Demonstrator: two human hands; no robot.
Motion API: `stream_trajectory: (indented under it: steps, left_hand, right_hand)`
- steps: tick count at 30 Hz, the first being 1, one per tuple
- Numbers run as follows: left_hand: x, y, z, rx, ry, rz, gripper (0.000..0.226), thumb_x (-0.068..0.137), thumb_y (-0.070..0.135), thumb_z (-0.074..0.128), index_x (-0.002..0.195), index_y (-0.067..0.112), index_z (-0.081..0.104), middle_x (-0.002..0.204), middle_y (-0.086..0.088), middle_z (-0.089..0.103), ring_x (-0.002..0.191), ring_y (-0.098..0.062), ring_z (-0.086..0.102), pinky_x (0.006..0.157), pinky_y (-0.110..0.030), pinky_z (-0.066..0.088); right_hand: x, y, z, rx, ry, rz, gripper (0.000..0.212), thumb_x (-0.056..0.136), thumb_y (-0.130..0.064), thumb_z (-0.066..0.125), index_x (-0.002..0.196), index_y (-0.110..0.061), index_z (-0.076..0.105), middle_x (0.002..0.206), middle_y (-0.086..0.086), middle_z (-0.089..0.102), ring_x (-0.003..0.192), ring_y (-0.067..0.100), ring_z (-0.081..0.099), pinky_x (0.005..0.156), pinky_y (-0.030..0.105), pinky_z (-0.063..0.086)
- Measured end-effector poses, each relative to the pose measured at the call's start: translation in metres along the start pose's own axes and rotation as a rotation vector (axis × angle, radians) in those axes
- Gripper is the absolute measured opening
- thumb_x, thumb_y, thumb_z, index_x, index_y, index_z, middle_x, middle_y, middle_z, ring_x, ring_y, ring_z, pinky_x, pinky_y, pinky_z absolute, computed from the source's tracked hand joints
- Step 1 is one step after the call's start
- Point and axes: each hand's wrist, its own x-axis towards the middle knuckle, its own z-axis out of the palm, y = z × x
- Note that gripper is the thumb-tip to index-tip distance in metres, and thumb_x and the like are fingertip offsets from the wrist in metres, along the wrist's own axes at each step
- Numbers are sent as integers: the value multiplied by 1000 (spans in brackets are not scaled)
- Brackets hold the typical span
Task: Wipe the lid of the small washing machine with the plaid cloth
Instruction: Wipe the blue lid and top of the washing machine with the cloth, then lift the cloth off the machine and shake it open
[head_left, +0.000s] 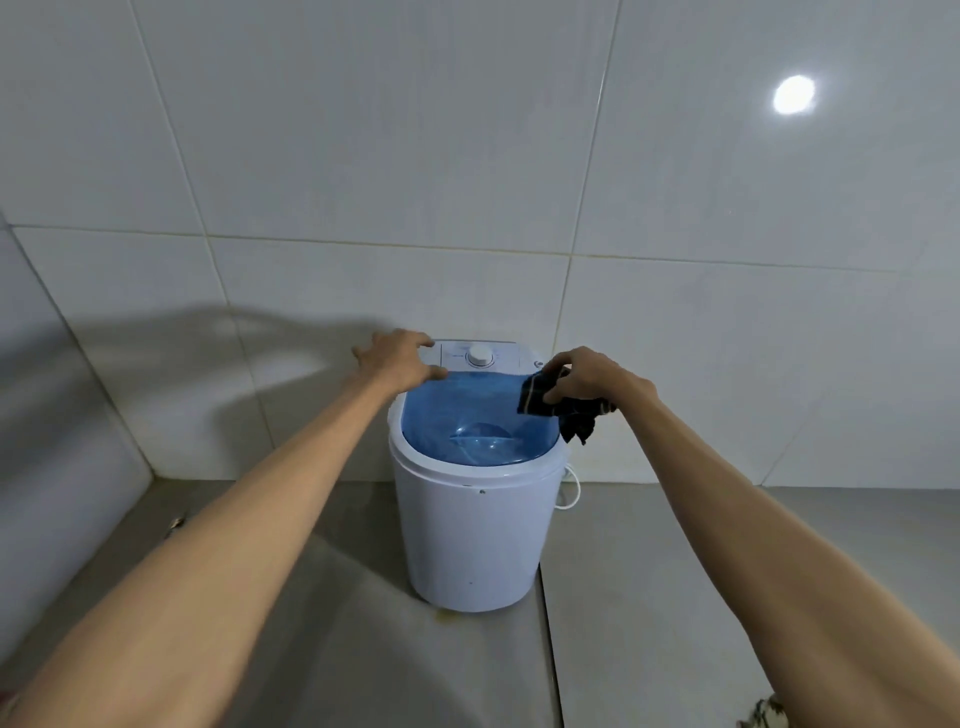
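Note:
A small white washing machine (470, 540) stands on the floor against the tiled wall. Its translucent blue lid (467, 421) is closed, and behind it sits a white control panel with a round dial (480, 357). My left hand (400, 358) rests with spread fingers on the machine's back left corner, touching the lid's edge and the panel. My right hand (592, 376) grips a dark plaid cloth (543, 397) at the lid's back right edge. Part of the cloth lies on the lid, and the rest hangs over the machine's right side.
A white cord (571, 486) loops out behind the machine on the right. White wall tiles rise behind and to the left, meeting in a corner at the left. The grey tiled floor (675, 597) spreads in front. A patterned object (763, 714) peeks in at the bottom right.

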Motion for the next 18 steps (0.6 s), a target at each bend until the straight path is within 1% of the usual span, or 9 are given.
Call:
stream_trajectory:
  steps: [3, 5, 7, 8, 10, 12, 13, 15, 18]
  left_hand:
    - [-7, 21, -19, -125, 11, 66, 58, 81, 55, 72, 132, 30, 60, 139, -1, 59, 130, -25, 51, 105, -40, 34]
    - [-14, 32, -27, -215, -10, 99, 61, 81, 57, 71, 130, 23, 63, 133, -3, 63, 124, -24, 57, 105, -38, 41]
    - [-20, 41, -34, -326, -68, 126, 66, 79, 58, 72, 128, 15, 65, 127, -5, 66, 120, -23, 59, 100, -34, 45]
    - [-24, 43, -37, -367, -91, 144, 64, 79, 55, 74, 126, 12, 66, 120, -6, 68, 116, -23, 61, 94, -31, 46]
    - [-30, 46, -42, -432, -87, 163, 53, 79, 44, 79, 119, 10, 69, 108, -6, 69, 101, -20, 63, 83, -25, 44]
    - [-35, 47, -48, -501, 3, 163, 40, 79, 32, 81, 111, 10, 71, 101, -7, 70, 92, -20, 65, 75, -23, 45]
    - [-36, 47, -51, -527, 54, 161, 34, 79, 27, 81, 107, 11, 71, 99, -7, 70, 92, -22, 66, 77, -25, 47]
    - [-40, 48, -58, -558, 122, 182, 25, 79, 18, 80, 103, 13, 73, 100, -8, 71, 96, -23, 65, 84, -31, 49]
    - [-39, 49, -72, -535, 161, 250, 17, 80, 12, 76, 96, 17, 75, 102, -4, 72, 102, -20, 63, 89, -33, 48]
  right_hand:
    - [-14, -19, -8, 168, 28, -110, 54, 80, -24, 73, 130, -28, 55, 120, 10, 61, 100, 31, 63, 80, 44, 58]
    - [-22, -32, -11, 292, 33, -139, 65, 84, -23, 69, 142, -26, 40, 126, 11, 56, 104, 31, 62, 87, 46, 56]
    - [-28, -44, -15, 387, 13, -163, 76, 87, -20, 64, 152, -24, 24, 134, 13, 53, 109, 30, 60, 92, 42, 53]
    - [-32, -48, -16, 429, -3, -172, 77, 89, -19, 62, 153, -23, 20, 136, 15, 53, 111, 30, 60, 92, 39, 52]
    - [-39, -56, -20, 523, -49, -199, 74, 91, -15, 60, 153, -20, 22, 133, 17, 56, 111, 30, 62, 93, 39, 52]
    - [-46, -60, -24, 615, -106, -215, 68, 91, -9, 59, 151, -19, 29, 126, 18, 60, 111, 32, 63, 95, 44, 53]
    - [-49, -61, -27, 643, -137, -222, 66, 91, -7, 59, 149, -20, 31, 126, 18, 60, 112, 32, 62, 96, 47, 52]
    - [-52, -62, -32, 650, -182, -229, 67, 89, -4, 59, 148, -24, 33, 128, 18, 59, 113, 33, 61, 96, 49, 52]
    - [-55, -66, -38, 557, -110, -234, 65, 89, -12, 62, 146, -26, 34, 123, 14, 64, 104, 29, 68, 90, 44, 56]
